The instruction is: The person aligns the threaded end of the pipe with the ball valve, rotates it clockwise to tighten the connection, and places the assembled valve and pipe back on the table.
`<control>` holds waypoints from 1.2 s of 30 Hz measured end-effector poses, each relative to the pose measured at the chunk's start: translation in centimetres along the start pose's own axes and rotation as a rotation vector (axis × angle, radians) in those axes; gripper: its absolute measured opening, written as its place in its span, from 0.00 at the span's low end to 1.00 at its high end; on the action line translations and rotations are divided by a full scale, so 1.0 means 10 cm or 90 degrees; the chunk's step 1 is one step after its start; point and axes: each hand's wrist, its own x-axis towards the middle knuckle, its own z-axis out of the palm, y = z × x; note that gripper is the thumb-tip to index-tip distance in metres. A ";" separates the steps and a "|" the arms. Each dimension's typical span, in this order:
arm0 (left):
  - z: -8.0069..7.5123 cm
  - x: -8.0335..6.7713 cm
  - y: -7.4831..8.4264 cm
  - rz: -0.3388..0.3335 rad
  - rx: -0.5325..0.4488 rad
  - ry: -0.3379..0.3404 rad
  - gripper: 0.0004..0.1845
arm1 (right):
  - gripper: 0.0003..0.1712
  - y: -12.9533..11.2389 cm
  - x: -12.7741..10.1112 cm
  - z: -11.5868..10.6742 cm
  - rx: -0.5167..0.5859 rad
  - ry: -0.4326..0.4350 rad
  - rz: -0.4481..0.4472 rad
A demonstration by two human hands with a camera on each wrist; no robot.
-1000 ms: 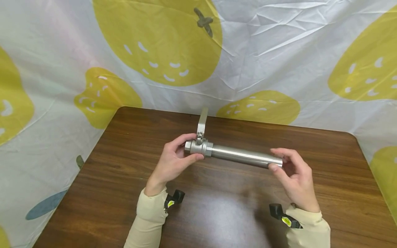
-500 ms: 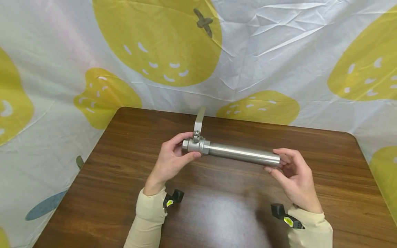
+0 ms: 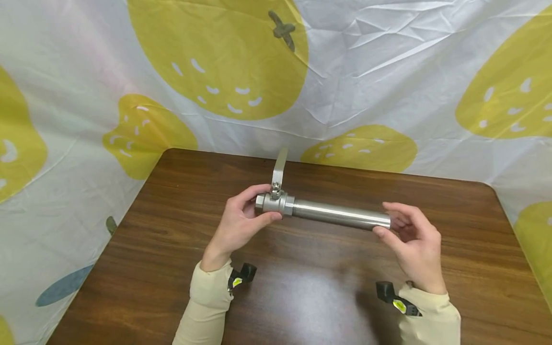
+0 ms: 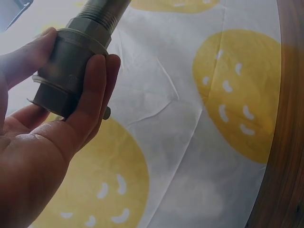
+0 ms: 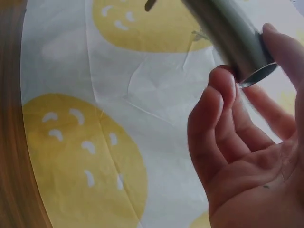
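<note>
My left hand [image 3: 239,218] grips the body of a steel ball valve [image 3: 272,203], thumb in front and fingers behind. The valve's flat lever handle [image 3: 279,167] points up and away. From the valve's right hex end runs a straight steel pipe [image 3: 338,214], held off the table and sloping slightly down to the right. In the left wrist view, some pipe threads [image 4: 98,18] show outside the hex end. At the pipe's free end is my right hand [image 3: 416,244], its thumb and curled fingertips loosely about the rim. The right wrist view shows the open pipe end [image 5: 259,74] between thumb and fingers.
Beneath both hands lies a brown wood-grain table [image 3: 302,282]. A white cloth with yellow fruit prints [image 3: 224,62] hangs behind the table and along its sides. Each wrist carries a small black camera, such as the right-hand camera [image 3: 385,291].
The valve and pipe shifted slightly left, then a little back right. My right fingers have loosened and moved out a little from the pipe's end. The left hand keeps its grip.
</note>
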 end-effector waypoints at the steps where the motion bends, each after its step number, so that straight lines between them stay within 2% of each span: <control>1: 0.00 0.00 0.00 -0.001 0.001 0.002 0.29 | 0.24 0.00 0.00 0.01 -0.002 0.002 0.008; 8: -0.02 0.02 0.00 -0.001 0.006 0.017 0.28 | 0.36 0.03 0.00 0.03 0.078 -0.057 0.000; 14: -0.05 0.01 0.00 -0.005 0.001 0.013 0.28 | 0.32 0.05 0.01 0.03 0.104 -0.093 -0.026; 23: -0.04 0.01 -0.02 -0.010 -0.002 -0.003 0.29 | 0.29 0.05 0.00 0.01 0.027 -0.076 -0.023; 30: -0.01 0.01 -0.01 -0.016 0.001 -0.005 0.29 | 0.28 0.05 0.04 0.00 0.081 -0.086 -0.059; 36: 0.00 0.01 -0.03 -0.019 0.004 -0.008 0.29 | 0.26 0.04 0.04 0.00 0.091 -0.084 -0.069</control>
